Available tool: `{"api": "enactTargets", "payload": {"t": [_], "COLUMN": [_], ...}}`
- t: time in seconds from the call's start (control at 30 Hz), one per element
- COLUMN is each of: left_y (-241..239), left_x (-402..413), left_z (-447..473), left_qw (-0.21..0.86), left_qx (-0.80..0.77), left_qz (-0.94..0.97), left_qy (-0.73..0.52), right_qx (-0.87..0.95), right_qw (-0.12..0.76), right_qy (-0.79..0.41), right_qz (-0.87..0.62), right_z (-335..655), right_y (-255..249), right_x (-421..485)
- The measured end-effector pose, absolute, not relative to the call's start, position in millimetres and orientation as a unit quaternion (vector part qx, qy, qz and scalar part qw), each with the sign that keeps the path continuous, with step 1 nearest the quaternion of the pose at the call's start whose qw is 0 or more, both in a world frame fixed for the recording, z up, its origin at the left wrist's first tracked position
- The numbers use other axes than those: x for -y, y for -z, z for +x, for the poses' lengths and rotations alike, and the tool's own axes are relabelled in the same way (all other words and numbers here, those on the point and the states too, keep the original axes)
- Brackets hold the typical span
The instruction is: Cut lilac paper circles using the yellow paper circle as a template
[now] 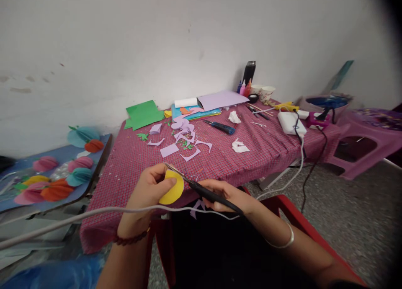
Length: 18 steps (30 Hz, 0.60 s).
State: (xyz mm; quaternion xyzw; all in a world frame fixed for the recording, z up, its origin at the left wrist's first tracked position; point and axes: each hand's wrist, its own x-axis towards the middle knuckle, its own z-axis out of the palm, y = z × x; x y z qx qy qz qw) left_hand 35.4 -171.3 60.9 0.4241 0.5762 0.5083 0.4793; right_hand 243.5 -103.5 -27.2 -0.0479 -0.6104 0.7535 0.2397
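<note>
Between the thumb and fingers of my left hand [152, 186] is a rounded piece of yellow paper [173, 192]. My right hand [224, 195] grips black-handled scissors [207, 194], whose metal blades lie along the upper edge of the paper. Both hands are just in front of the table's near edge, above my lap. Past them on the checked cloth are curved purple paper scraps [185, 132], a purple rectangle [169, 150] and green bits. A blue-and-black utility knife [220, 127] lies farther back.
A white cable [94, 212] runs across in front of my wrists to a white power box [291, 123]. Green sheets [144, 114], crumpled tissues [240, 145], paper cups [267, 94] and a black bottle [249, 72] occupy the table. Folded paper shapes [57, 190] sit left; a pink stool [361, 142] stands right.
</note>
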Motion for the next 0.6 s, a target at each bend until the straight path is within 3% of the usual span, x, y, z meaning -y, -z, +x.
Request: {"api": "enactTargets", "payload": {"t": [0.23, 0.6], "left_y": [-59, -59], "left_x": [169, 171], "left_z": [36, 38], "left_qw": [0.472, 0.491], "left_qx": [-0.579, -0.543], "left_qz": [0.418, 0.438], "left_qy": [-0.517, -0.522], "right_qx": [0.599, 0.622], "right_qw": [0.27, 0.248], "right_qy": [-0.752, -0.742], "right_qz": [-0.054, -0.035], "right_z": [242, 245], "right_y": [35, 32], "right_x": [107, 105]}}
